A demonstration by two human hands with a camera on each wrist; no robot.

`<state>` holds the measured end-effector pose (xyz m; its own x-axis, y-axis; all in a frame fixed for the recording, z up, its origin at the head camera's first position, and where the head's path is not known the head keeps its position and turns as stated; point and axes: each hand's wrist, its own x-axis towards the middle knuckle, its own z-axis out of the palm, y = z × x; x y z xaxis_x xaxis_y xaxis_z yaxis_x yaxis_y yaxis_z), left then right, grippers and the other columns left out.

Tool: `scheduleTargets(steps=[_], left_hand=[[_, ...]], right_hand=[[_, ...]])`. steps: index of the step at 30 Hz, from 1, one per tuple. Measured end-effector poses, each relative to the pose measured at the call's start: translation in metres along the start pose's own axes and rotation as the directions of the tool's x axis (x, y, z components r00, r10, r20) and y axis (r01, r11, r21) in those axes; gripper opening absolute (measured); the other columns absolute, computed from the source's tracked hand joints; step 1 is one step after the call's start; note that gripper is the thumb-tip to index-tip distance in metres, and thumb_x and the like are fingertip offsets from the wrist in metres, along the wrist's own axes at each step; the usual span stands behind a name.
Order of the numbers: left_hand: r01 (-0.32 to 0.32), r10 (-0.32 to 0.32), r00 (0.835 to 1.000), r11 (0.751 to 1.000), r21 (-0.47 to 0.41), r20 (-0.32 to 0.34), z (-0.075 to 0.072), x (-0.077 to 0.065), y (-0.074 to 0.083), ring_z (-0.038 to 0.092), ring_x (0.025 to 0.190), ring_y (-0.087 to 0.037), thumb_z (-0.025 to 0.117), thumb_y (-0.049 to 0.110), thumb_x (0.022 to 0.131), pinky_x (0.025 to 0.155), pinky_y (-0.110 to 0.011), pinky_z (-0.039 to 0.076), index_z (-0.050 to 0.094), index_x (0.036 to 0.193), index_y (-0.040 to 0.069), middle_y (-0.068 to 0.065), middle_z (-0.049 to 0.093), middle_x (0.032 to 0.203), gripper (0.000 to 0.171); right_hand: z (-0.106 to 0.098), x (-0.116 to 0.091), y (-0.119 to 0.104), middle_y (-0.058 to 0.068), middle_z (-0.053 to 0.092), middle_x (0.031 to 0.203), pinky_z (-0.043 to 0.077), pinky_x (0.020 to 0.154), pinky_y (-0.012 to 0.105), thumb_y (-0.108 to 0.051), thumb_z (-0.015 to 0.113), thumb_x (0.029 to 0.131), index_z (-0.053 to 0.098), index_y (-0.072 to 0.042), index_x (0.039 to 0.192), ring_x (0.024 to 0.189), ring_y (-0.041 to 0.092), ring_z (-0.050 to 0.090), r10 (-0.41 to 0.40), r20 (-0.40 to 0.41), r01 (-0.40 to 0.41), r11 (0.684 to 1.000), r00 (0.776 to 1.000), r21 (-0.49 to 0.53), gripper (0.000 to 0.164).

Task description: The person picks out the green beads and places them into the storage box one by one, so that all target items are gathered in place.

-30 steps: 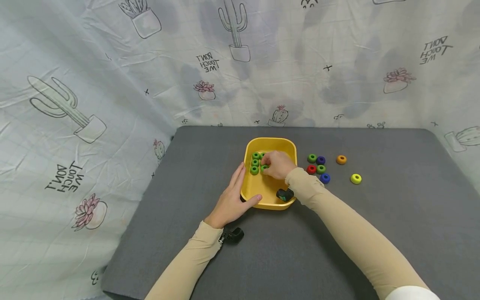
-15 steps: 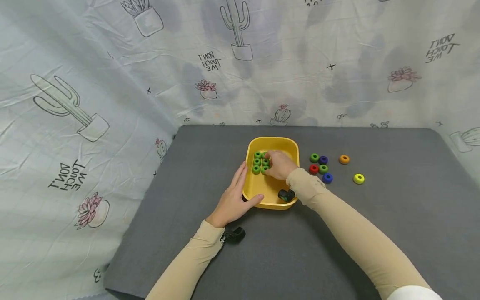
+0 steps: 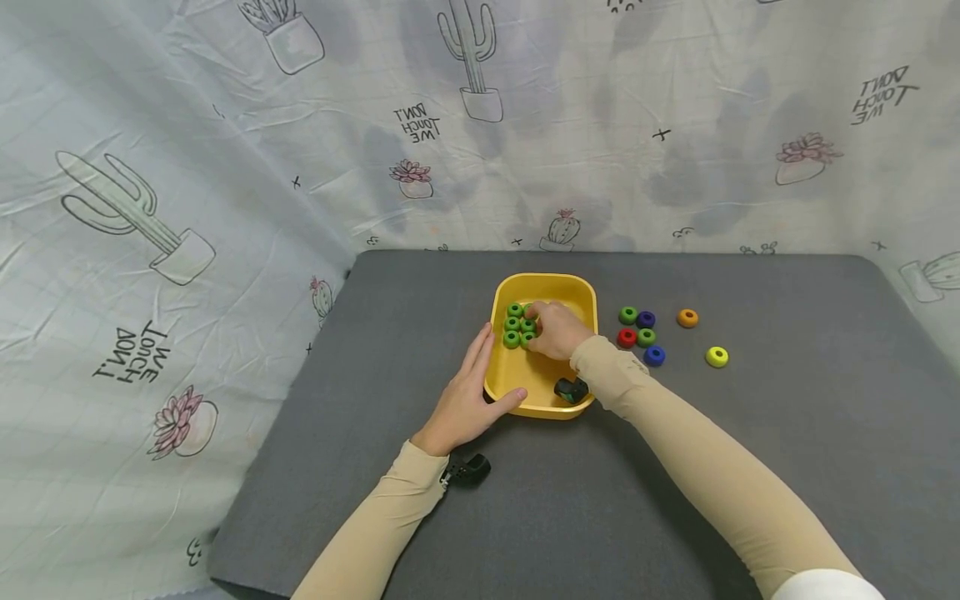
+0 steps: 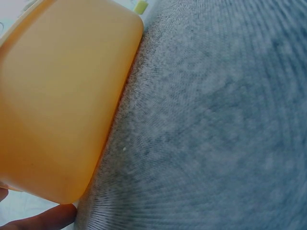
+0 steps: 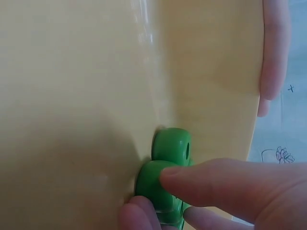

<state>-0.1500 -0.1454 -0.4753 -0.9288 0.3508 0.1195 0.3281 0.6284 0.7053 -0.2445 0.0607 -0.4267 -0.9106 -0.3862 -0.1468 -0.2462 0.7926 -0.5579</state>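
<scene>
In the head view a yellow plastic tray [image 3: 525,379] stands on the grey table. Several green ring-shaped beads [image 3: 512,340] lie in two columns at its far left part. My right hand [image 3: 558,333] reaches inside and holds the right-hand column between thumb and fingers. The right wrist view shows the thumb [image 5: 206,184] on the nearest green bead [image 5: 154,184], with fingertips on its other side. My left hand [image 3: 467,404] rests along the tray's left wall, fingers straight, thumb at the near rim. From the left wrist, the tray's outer wall [image 4: 62,96] fills the left side.
Right of the tray lie loose beads: green ones, a red one [image 3: 627,337], blue ones [image 3: 655,356], an orange one [image 3: 687,318] and a yellow one [image 3: 717,357]. Black wrist cameras sit on both wrists, the right one [image 3: 572,391] over the tray. A printed curtain [image 3: 600,167] hangs behind.
My right hand has shifted the right-hand column of green beads slightly left, against the other column, and its middle bead now shows. The left hand stays in place on the tray.
</scene>
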Motion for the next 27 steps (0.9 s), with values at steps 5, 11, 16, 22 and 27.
scheduleTargets(steps=[5,11,16,22,27], left_hand=[[0.0,0.0,1.0,1.0,-0.001,0.002,0.0,0.0,0.0,0.024,0.159,-0.018,0.064,0.061,0.096,0.121,-0.055,0.036,0.007,0.17,0.017,0.017,-0.004,0.175,0.103],[0.012,-0.012,1.0,1.0,0.001,0.007,-0.002,-0.001,0.002,0.024,0.159,-0.018,0.064,0.063,0.096,0.121,-0.055,0.036,0.007,0.17,0.018,0.019,-0.004,0.175,0.104],[0.017,-0.017,1.0,1.0,-0.001,0.003,-0.001,0.0,0.003,0.026,0.158,-0.02,0.063,0.066,0.095,0.119,-0.057,0.038,0.008,0.17,0.018,0.02,-0.003,0.174,0.105],[0.022,-0.022,1.0,1.0,0.001,0.004,-0.001,0.0,0.002,0.026,0.158,-0.02,0.064,0.066,0.095,0.12,-0.058,0.037,0.009,0.17,0.018,0.023,-0.004,0.174,0.105],[0.013,-0.013,1.0,1.0,0.015,-0.006,0.0,0.0,0.001,0.026,0.158,-0.021,0.064,0.065,0.095,0.12,-0.057,0.036,0.009,0.17,0.017,0.019,-0.003,0.175,0.104]], right_hand=[[-0.001,-0.002,-0.001,0.02,0.063,0.116,0.052,0.091,0.041,-0.015,0.077,0.094,0.058,0.001,0.141,0.1,0.03,0.057,0.016,-0.003,-0.016,1.0,1.0,0.012,0.053],[-0.009,-0.006,-0.003,0.023,0.06,0.125,0.052,0.091,0.043,-0.017,0.076,0.095,0.057,-0.001,0.143,0.106,0.033,0.058,0.007,-0.001,-0.007,1.0,1.0,0.031,0.053],[-0.02,-0.014,-0.003,0.027,0.059,0.131,0.054,0.093,0.047,-0.017,0.075,0.096,0.059,-0.001,0.141,0.11,0.036,0.06,-0.025,-0.018,0.026,0.997,1.0,0.078,0.051],[-0.03,-0.027,-0.002,0.026,0.062,0.132,0.057,0.094,0.05,-0.015,0.074,0.096,0.06,-0.001,0.141,0.108,0.036,0.067,-0.049,-0.064,0.058,0.989,0.997,0.138,0.05],[-0.037,-0.041,0.003,0.023,0.063,0.133,0.058,0.091,0.049,-0.017,0.074,0.097,0.06,-0.003,0.141,0.106,0.035,0.068,-0.05,-0.122,0.073,0.979,0.991,0.193,0.048]])
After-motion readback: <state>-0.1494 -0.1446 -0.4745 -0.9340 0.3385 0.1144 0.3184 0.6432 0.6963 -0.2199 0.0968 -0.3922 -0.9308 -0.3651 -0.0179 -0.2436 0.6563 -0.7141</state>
